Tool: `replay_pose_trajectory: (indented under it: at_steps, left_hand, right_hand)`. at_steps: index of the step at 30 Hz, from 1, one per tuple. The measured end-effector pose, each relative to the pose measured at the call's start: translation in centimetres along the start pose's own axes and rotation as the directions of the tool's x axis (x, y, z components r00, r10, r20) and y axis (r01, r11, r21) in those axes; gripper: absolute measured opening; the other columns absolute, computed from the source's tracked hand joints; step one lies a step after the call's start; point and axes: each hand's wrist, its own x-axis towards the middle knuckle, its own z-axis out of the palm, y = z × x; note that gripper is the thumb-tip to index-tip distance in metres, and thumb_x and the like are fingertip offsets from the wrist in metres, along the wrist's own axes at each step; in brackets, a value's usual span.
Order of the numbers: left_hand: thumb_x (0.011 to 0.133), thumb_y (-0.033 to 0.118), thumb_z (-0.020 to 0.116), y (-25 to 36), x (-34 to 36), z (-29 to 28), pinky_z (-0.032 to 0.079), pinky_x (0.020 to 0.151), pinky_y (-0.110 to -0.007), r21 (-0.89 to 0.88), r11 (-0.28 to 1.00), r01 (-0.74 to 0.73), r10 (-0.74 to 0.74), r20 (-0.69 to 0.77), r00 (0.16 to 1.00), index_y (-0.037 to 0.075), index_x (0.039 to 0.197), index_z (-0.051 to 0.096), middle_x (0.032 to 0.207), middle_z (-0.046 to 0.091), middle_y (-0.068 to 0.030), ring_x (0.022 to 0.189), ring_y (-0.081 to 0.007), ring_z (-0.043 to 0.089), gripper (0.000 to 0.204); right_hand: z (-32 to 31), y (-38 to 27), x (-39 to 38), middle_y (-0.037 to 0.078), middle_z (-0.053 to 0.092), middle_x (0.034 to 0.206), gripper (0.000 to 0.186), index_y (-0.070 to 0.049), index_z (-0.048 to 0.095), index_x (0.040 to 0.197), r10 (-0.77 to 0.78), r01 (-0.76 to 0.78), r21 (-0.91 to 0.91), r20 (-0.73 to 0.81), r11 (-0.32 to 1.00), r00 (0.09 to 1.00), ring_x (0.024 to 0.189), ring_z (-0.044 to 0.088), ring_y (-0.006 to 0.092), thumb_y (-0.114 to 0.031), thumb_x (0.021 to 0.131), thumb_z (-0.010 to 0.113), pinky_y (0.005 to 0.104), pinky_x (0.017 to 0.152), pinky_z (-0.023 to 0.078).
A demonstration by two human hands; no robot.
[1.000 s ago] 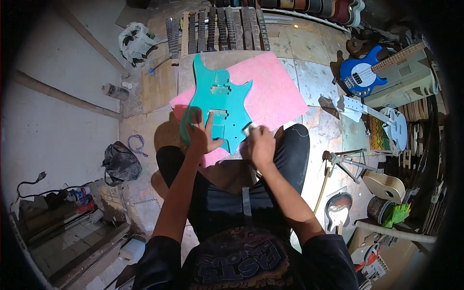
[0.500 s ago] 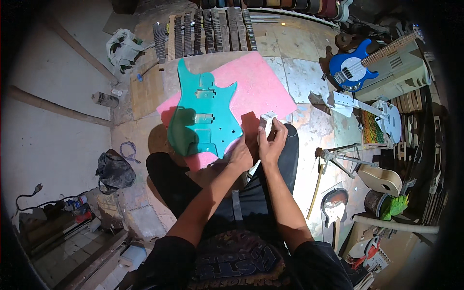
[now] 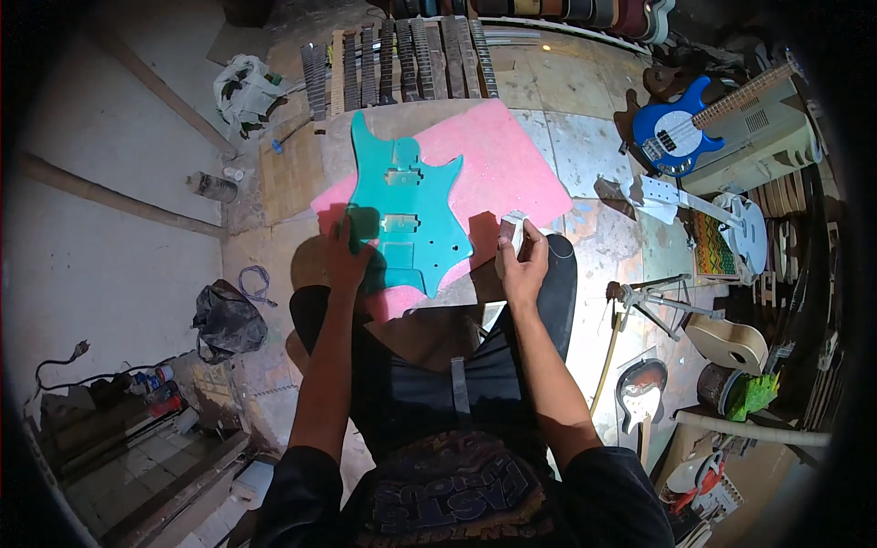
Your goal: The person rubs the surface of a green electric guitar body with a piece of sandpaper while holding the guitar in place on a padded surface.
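Note:
A teal electric guitar body, with no neck and with bare pickup cavities, lies flat on a pink foam sheet in front of me. At its lower left edge my left hand grips the rim, thumb on top and the other fingers along the side, partly in shadow. My right hand is closed round a small block wrapped in pale and brown paper, which looks like a sanding block. It is held above my right knee, to the right of the guitar body and apart from it.
Several fretted necks lie in a row beyond the foam. To the right are a blue bass guitar, a pale blue guitar, a metal stand and a sunburst body. A black bag sits on the left.
My left hand has moved from the guitar body's lower right edge, close to my right hand, across to its lower left edge. The right hand still holds the block in about the same place.

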Motion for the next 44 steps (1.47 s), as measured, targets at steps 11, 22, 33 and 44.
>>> replay_pose_trajectory:
  at_steps: [11, 22, 33, 44]
  left_hand:
    - [0.09, 0.058, 0.072, 13.0, -4.9, -0.5, 0.05, 0.091, -0.055, 0.454, 0.864, 0.22, -0.285, 0.078, 0.955, 0.009, 0.157, 0.045, 0.111, 0.062, -0.0278, 0.103, -0.0469, 0.062, 0.087]
    - [0.096, 0.045, 0.069, 14.4, -9.6, 1.0, 0.051, 0.092, -0.056, 0.105, 0.941, 0.321, -0.338, 0.293, 0.894, 0.007, 0.165, 0.023, 0.129, 0.046, -0.0376, 0.108, -0.0539, 0.058, 0.091]
    - [0.091, 0.045, 0.073, 15.4, -11.1, -0.5, 0.051, 0.099, -0.057, 0.184, 0.961, 0.207, -0.266, 0.409, 0.873, -0.01, 0.159, 0.022, 0.136, 0.05, -0.0408, 0.121, -0.0528, 0.058, 0.102]
    - [0.085, 0.045, 0.08, 17.9, -10.7, -1.4, 0.058, 0.088, -0.052, 0.182, 0.939, 0.291, -0.342, 0.574, 0.744, -0.021, 0.152, 0.027, 0.121, 0.068, -0.0327, 0.103, -0.0443, 0.072, 0.108]
  right_hand:
    - [-0.8, 3.0, 0.1, 0.012, 0.064, 0.126, 0.05, 0.005, 0.054, 0.138, 0.039, -0.042, 0.05, 0.072, 0.998, 0.997, 0.116, 0.063, 0.0187, 0.001, 0.093, 0.074, 0.0328, 0.101, 0.05]
    - [0.7, 2.9, 0.0, 0.01, 0.071, 0.117, 0.038, 0.002, 0.059, 0.13, 0.151, -0.158, 0.054, 0.123, 0.986, 0.981, 0.107, 0.067, 0.016, 0.0, 0.094, 0.071, 0.03, 0.093, 0.053]
    - [3.2, 3.7, 4.4, 0.009, 0.072, 0.104, 0.037, -0.001, 0.064, 0.125, 0.102, -0.096, -0.054, 0.111, 0.994, 0.989, 0.095, 0.066, 0.014, -0.012, 0.091, 0.077, 0.0292, 0.086, 0.053]
    - [7.9, 1.1, 8.9, 0.013, 0.073, 0.116, 0.05, -0.006, 0.061, 0.137, 0.099, -0.125, 0.031, 0.44, 0.992, 0.892, 0.098, 0.07, 0.0201, -0.021, 0.092, 0.076, 0.0361, 0.086, 0.057]
